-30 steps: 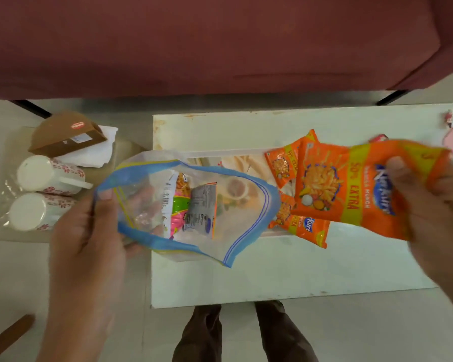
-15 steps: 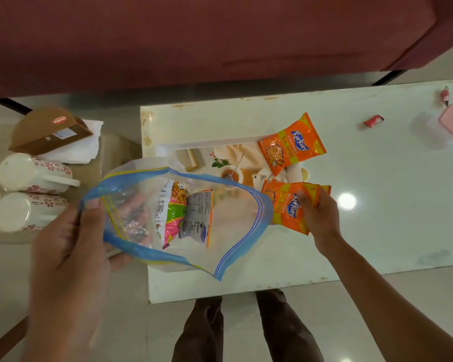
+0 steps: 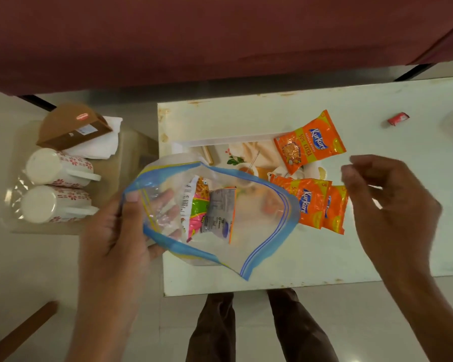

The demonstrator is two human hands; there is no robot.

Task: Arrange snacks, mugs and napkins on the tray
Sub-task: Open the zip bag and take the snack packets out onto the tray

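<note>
Change: right hand (image 3: 392, 199) is off the lower orange packets (image 3: 311, 202), empty, fingers loosely curled, beside them. Unchanged: left hand (image 3: 115, 231) grips the zip bag (image 3: 259, 218) rim.

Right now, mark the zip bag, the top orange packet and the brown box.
zip bag (image 3: 256, 231): head view, clear side wall
top orange packet (image 3: 310, 142): head view, printed front
brown box (image 3: 70, 124): head view, top face

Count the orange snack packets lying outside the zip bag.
3. The far packet lies across the tray's right end. The near left packet overlaps the near right packet beside the bag. The bag in the left hand covers part of the tray; more may be hidden.
</note>
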